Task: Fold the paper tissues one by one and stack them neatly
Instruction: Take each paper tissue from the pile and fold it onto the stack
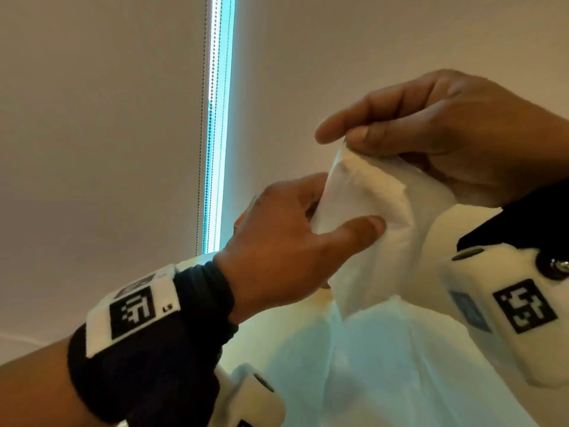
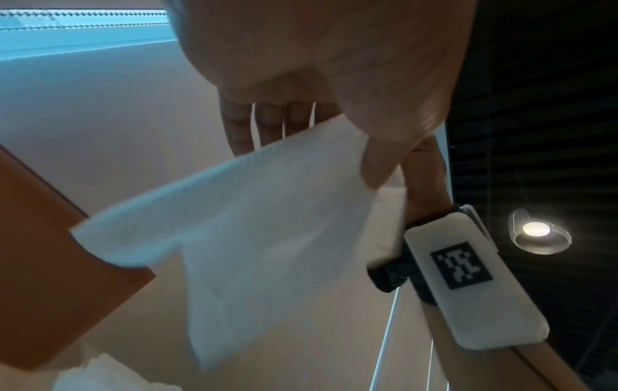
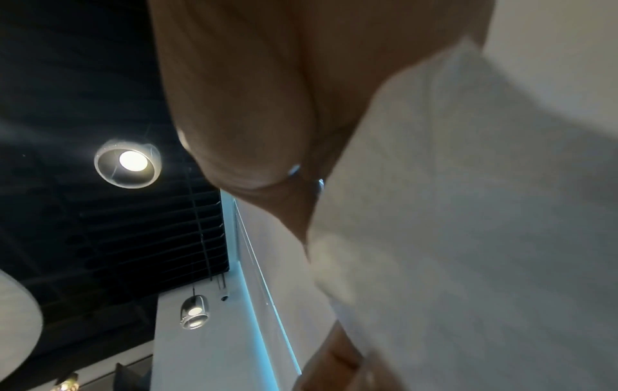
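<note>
Both hands raised in the air: left hand (image 1: 286, 229) and right hand (image 1: 455, 134) each pinch one paper tissue (image 1: 369, 229), unfolded, hanging loose; no finished stack visible; folding barely begun.

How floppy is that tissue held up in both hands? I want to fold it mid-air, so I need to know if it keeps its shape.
Probably very floppy: the tissue droops below where the left hand and right hand pinch it. It looks thin and light, so a crease likely won't hold unsupported. Its fuzzy edge suggests it tears easily if tugged.
</note>
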Tool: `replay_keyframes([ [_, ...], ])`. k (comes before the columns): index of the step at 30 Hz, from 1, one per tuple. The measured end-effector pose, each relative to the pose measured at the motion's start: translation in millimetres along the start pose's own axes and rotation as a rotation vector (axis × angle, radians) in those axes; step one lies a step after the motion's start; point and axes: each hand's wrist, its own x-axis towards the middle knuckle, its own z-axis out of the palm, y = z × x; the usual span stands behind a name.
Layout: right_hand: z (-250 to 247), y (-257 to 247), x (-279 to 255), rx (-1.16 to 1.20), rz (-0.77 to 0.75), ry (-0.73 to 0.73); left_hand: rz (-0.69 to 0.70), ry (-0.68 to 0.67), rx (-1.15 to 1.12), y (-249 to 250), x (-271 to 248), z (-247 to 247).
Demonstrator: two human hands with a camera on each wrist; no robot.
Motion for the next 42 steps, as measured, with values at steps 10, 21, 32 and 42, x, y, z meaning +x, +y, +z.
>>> replay_keyframes([
  [10, 15.0, -6.5, 39.1, -0.242, -0.026, -0.271, -0.375, -0.105, -0.392, -7.8, -13.3, -52.9],
  [21, 59.3, 0.6, 83.3, 0.214, 0.002, -0.233, -0.369, 0.175, -0.186, -34.2, -50.7, -105.9],
  [32, 86.7, 15.3, 102.8, 0.368, 0.101, -0.352, -0.531, 0.079, -0.357, -54.6, -82.0, -145.8],
  [42, 92.8, 13.8, 109.1, 0.490, 0.033, -0.390, -0.544, 0.233, -0.427, -62.1, -88.0, -148.7],
])
